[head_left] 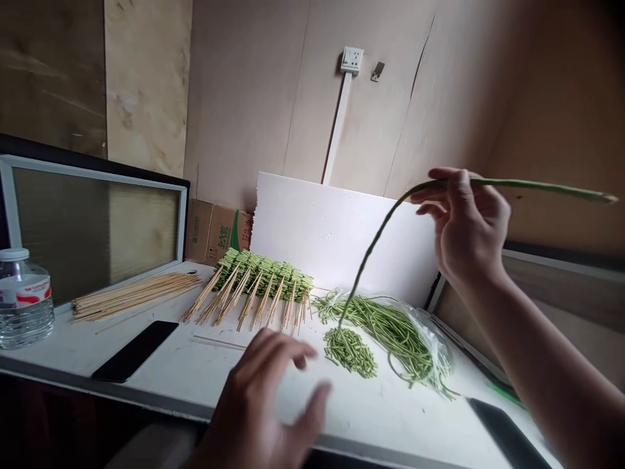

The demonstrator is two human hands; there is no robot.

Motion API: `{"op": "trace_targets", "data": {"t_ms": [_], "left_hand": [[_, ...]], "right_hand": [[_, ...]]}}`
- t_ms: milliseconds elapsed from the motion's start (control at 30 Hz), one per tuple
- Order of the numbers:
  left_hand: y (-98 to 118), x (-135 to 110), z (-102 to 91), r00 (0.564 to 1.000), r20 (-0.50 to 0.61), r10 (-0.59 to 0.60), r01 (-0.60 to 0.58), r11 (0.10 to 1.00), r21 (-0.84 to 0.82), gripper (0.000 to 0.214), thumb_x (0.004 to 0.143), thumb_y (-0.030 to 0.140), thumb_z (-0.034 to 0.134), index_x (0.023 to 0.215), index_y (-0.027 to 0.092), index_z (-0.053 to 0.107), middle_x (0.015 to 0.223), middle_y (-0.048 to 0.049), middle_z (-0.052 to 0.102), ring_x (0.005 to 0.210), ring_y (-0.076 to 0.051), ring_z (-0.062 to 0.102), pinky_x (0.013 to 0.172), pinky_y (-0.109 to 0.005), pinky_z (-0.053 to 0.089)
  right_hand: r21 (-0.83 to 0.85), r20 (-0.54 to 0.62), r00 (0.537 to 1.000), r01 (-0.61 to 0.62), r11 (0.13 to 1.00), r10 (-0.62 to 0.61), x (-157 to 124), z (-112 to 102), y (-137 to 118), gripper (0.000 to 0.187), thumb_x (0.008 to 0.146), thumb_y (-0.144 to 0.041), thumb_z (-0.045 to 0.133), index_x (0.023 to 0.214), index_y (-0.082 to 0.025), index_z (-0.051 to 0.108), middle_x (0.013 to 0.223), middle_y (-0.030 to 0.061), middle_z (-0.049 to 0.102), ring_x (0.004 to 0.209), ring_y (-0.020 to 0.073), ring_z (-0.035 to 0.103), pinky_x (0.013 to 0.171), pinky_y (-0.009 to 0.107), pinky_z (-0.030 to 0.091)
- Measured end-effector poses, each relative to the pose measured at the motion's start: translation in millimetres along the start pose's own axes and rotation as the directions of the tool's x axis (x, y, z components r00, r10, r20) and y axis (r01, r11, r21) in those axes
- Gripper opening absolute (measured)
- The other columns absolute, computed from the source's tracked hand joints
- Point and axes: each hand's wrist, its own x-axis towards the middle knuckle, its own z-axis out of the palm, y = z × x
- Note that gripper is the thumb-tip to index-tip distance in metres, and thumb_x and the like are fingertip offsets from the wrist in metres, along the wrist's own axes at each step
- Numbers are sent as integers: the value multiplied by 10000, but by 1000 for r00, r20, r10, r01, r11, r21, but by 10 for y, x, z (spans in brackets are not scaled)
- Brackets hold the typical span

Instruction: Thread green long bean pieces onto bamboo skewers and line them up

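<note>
A single long bean (pixel 374 241) is pinched in my raised right hand (pixel 471 215). One end of it sticks out to the right, while the rest curves down to the left over the table. Below its lower end lies a heap of short cut bean pieces (pixel 350 353). My left hand (pixel 273 397) is held over the table's front edge with thumb and fingers apart and nothing in it. Behind the cut heap, a bundle of long beans (pixel 390 332) spills from a clear plastic bag (pixel 432 332). Skewered bean pieces (pixel 263 273) are stacked at the back, their sticks pointing forward.
Loose bamboo skewers (pixel 137 294) lie at the left, near a water bottle (pixel 24 299) and a black phone (pixel 135 350). Another dark flat object (pixel 508 430) sits front right. A white foam board (pixel 332 234) and a cardboard box (pixel 215 231) stand against the wall.
</note>
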Motion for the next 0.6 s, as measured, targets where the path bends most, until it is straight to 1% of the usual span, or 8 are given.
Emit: {"op": "trace_targets", "data": {"t_ms": [67, 133, 200, 300, 367, 467, 533, 600], "left_hand": [[-26, 354, 63, 998, -59, 13, -11, 999, 33, 685, 852, 608, 649, 1440, 274, 541, 851, -66, 682, 772, -246, 633, 764, -394, 524], [-144, 581, 131, 993, 110, -52, 50, 999, 17, 768, 865, 623, 649, 1494, 228, 456, 670, 22, 592, 625, -199, 581, 625, -306, 475], [-319, 699, 195, 972, 220, -85, 95, 995, -35, 624, 926, 621, 571, 1390, 206, 545, 587, 55, 536, 562, -175, 552, 560, -264, 424], [-579, 799, 198, 980, 178, -88, 107, 989, -104, 502, 1018, 575, 392, 1094, 157, 660, 625, 4, 604, 546, -171, 581, 527, -260, 420], [-709, 869, 85, 991, 96, -96, 103, 992, -68, 480, 1035, 529, 360, 965, 156, 653, 689, -36, 661, 522, -168, 591, 528, -271, 432], [-835, 972, -224, 996, -46, -80, 86, 985, 146, 379, 1036, 414, 389, 892, 174, 644, 731, -58, 681, 599, -192, 636, 575, -278, 432], [-896, 1017, -433, 993, -106, -51, 79, 959, 271, 285, 1019, 311, 418, 955, 183, 663, 771, -66, 703, 692, -216, 660, 632, -286, 440], [-967, 1040, -573, 991, -124, -44, 86, 930, 358, 244, 996, 241, 447, 1024, 188, 683, 851, -85, 730, 789, -239, 673, 685, -299, 444]], "right_hand": [[125, 48, 998, -57, 991, 51, -86, 151, -121, 298, 1039, -419, 535, 1072, -174, 701, 857, 64, 702, 779, 153, 677, 646, 276, 488], [224, 105, 992, -99, 970, 77, -187, 296, -244, 271, 1036, -410, 547, 1069, -190, 703, 861, 50, 689, 812, 159, 667, 667, 282, 488], [300, 158, 982, -147, 943, 103, -292, 407, -345, 253, 1033, -404, 562, 1076, -201, 707, 868, 40, 676, 840, 164, 658, 683, 285, 488], [374, 206, 965, -232, 898, 163, -443, 463, -424, 242, 1038, -401, 553, 1083, -222, 709, 878, 34, 653, 875, 171, 644, 702, 294, 489], [341, 197, 963, -245, 908, 187, -542, 419, -433, 251, 1047, -420, 522, 1084, -252, 706, 864, 29, 624, 857, 179, 632, 706, 316, 490], [222, 124, 973, -217, 951, 193, -717, 278, -401, 270, 1042, -481, 506, 1076, -301, 704, 727, -1, 503, 691, 184, 561, 645, 348, 463], [234, 78, 965, -262, 936, 250, -875, 173, -352, 244, 1022, -495, 548, 1044, -311, 708, 633, -34, 372, 570, 172, 441, 568, 342, 407], [310, 28, 927, -364, 878, 374, -1083, 82, -272, 226, 1000, -491, 597, 983, -295, 709, 607, -54, 286, 524, 155, 333, 503, 316, 332]]}}
